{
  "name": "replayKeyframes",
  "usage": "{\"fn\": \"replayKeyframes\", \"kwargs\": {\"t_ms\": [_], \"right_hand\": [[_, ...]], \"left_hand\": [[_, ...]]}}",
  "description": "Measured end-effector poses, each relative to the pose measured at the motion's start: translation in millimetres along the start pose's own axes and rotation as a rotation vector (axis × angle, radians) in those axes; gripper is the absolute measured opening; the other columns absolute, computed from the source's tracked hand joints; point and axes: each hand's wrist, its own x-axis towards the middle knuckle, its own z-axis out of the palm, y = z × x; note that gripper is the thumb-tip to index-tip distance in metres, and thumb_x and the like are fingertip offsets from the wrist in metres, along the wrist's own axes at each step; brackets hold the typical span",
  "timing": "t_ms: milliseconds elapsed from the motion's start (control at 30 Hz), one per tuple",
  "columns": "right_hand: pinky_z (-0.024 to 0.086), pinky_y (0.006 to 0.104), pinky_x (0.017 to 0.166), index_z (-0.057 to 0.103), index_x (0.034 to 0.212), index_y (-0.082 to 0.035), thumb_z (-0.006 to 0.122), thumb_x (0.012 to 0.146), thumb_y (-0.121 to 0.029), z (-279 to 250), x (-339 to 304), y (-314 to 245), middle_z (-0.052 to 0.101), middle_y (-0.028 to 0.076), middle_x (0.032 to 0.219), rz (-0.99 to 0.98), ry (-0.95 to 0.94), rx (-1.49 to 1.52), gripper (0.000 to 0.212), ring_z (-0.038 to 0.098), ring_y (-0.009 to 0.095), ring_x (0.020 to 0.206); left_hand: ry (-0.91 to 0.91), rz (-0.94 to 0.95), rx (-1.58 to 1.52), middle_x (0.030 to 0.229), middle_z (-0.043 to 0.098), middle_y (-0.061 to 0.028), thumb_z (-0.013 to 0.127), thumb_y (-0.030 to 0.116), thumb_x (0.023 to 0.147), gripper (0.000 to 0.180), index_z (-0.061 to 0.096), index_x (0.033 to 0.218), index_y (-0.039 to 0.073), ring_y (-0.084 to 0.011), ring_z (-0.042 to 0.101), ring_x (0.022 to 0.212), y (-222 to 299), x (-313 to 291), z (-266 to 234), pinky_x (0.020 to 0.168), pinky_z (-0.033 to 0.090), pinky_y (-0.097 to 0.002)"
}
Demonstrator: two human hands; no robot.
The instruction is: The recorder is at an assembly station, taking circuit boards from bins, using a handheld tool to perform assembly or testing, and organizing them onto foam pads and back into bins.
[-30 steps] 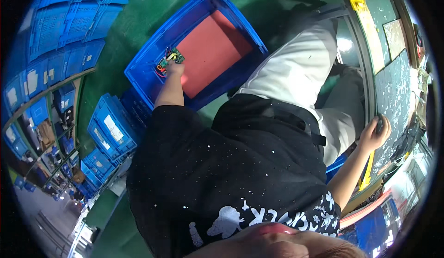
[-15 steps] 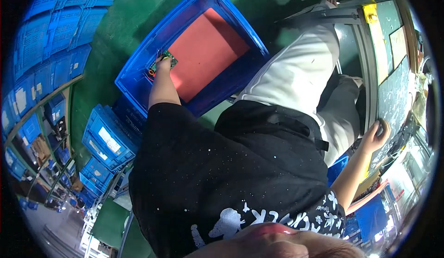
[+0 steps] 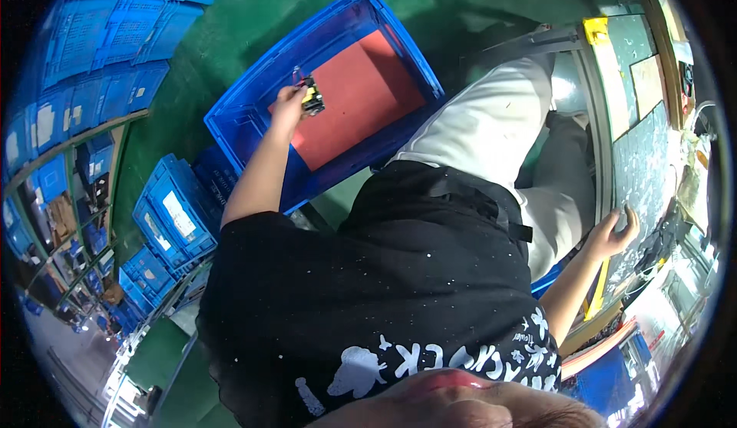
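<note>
A small circuit board [image 3: 313, 99] with a yellow part and thin wires is pinched in my left hand [image 3: 287, 109]. That hand is over the blue bin [image 3: 257, 71], above its pink-red bottom sheet [image 3: 357, 94]. The board is tilted, so I see it nearly edge-on. My right hand [image 3: 614, 234] is at the near edge of the workbench [image 3: 643, 152] on the right. Its fingers are loosely curled and apart, with nothing visible in them.
Blue crates [image 3: 115, 36] are stacked at the far left above a shelf rack [image 3: 73, 221]. More blue crates [image 3: 175, 209] stand left of my body. A green stool seat [image 3: 157, 351] is at the lower left. Yellow tape [image 3: 596, 31] marks the bench's far corner.
My left hand has lifted the circuit board from the bin's left side and moved it rightward over the pink-red sheet. My right hand has shifted slightly down along the bench edge.
</note>
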Motion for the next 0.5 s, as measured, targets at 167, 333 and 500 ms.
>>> {"fn": "replayKeyframes", "kwargs": {"t_ms": [167, 333, 500], "right_hand": [[0.04, 0.0364, 0.097, 0.056, 0.109, 0.003, 0.06, 0.077, 0.004, 15, 17, -100, 0.055, 0.016, 0.116, 0.211, -0.344, 0.652, 0.032, 0.053, 0.026, 0.11], [0.037, 0.0402, 0.101, 0.03, 0.139, 0.0, 0.07, 0.076, -0.02, 31, 49, -194, 0.041, 0.024, 0.135, 0.307, -0.992, 1.065, 0.078, 0.045, 0.033, 0.124], [0.041, 0.0317, 0.095, 0.044, 0.129, 0.003, 0.061, 0.085, -0.004, 20, 32, -176, 0.056, 0.011, 0.118, 0.403, -0.735, 0.961, 0.048, 0.051, 0.019, 0.11]], "left_hand": [[-0.363, 0.176, 0.014, 0.091, 0.059, -0.0014, 0.055, 0.027, 0.093, 0.02, 0.051, 0.105, 0.011, -0.0098, 0.058, 0.078, 121, -106, 74, 0.06, 0.044, -0.0242], [-0.935, 0.174, -0.472, 0.116, 0.057, -0.0115, 0.042, 0.031, 0.099, 0.031, 0.041, 0.123, 0.011, -0.0197, 0.061, 0.093, 178, -205, 143, 0.084, 0.05, -0.0348], [-1.38, 0.466, -0.379, 0.136, 0.037, -0.0132, 0.049, 0.035, 0.095, 0.06, 0.021, 0.141, 0.007, -0.0229, 0.044, 0.122, 179, -258, 189, 0.099, 0.039, -0.0388]]}}
